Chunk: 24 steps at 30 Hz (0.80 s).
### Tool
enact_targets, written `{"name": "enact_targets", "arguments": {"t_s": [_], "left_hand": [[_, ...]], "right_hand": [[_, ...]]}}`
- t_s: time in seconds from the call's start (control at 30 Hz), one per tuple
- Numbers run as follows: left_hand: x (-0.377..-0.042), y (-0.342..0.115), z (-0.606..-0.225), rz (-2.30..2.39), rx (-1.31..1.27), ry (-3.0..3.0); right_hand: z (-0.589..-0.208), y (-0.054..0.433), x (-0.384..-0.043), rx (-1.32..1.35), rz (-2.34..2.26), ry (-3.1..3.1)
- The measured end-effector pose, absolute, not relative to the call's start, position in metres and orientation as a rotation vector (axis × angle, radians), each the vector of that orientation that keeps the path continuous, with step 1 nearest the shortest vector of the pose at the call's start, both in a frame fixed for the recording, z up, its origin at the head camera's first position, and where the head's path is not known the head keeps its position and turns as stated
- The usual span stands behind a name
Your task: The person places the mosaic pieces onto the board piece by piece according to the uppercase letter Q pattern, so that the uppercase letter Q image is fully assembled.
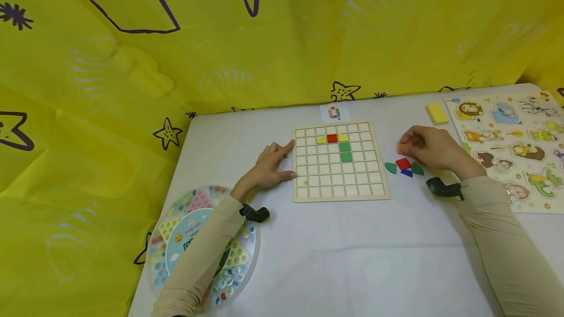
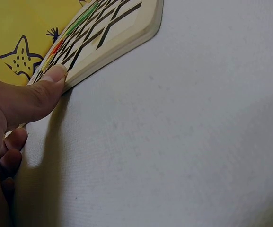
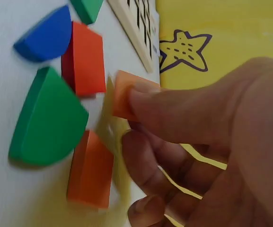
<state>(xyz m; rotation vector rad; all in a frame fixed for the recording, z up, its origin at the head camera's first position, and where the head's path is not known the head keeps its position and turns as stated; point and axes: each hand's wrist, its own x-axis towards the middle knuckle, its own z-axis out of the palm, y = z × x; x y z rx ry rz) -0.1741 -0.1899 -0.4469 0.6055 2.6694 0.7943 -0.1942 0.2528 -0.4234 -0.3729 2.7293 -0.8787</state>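
Observation:
My right hand [image 1: 429, 148] pinches an orange square tile [image 3: 127, 94] between thumb and fingers, raised over the table right of the grid board. Below it lie a red tile [image 1: 403, 164], a blue rounded piece [image 1: 407, 173] and two green quarter-circle pieces [image 1: 390, 168]. Another orange tile [image 3: 93, 175] shows in the right wrist view. With thumb and index finger spread along its left edge, my left hand [image 1: 268, 168] touches the wooden grid board [image 1: 338, 168]. The board carries a red square [image 1: 332, 138] between two yellow pieces [image 1: 322, 139], with two green squares [image 1: 346, 156] beneath the right one.
A small pattern card [image 1: 334, 112] lies behind the board. At the right are a yellow block [image 1: 437, 113] and an animal puzzle board [image 1: 498, 126]. A round marble game board [image 1: 253, 253] sits under the left forearm. Yellow patterned cloth [image 1: 282, 53] hangs behind the table.

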Motion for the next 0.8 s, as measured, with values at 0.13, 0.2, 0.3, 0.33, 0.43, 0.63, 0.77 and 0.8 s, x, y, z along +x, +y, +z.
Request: {"name": "enact_targets", "arguments": {"t_s": [0.13,0.2,0.3,0.33,0.43,0.63,0.77,0.8], "left_hand": [[-0.174,-0.19,-0.448,0.791,0.598,2.665],[-0.174,-0.19,-0.448,0.79,0.596,2.667],[-0.174,-0.19,-0.449,0.787,0.596,2.668],[-0.174,-0.191,-0.449,0.786,0.597,2.667],[-0.174,-0.191,-0.449,0.784,0.607,2.667],[-0.174,-0.19,-0.45,0.786,0.618,2.67],[-0.174,-0.19,-0.45,0.787,0.618,2.667],[-0.174,-0.19,-0.45,0.787,0.62,2.668]], "right_hand": [[-0.424,0.247,-0.195,-0.383,-0.965,2.721],[-0.423,0.242,-0.195,-0.378,-1.016,2.706],[-0.423,0.232,-0.194,-0.354,-1.081,2.673],[-0.423,0.228,-0.194,-0.348,-1.091,2.673],[-0.424,0.216,-0.194,-0.349,-1.119,2.671],[-0.427,0.197,-0.194,-0.408,-1.182,2.686],[-0.429,0.187,-0.197,-0.384,-1.187,2.674],[-0.429,0.185,-0.197,-0.38,-1.194,2.663]]}}
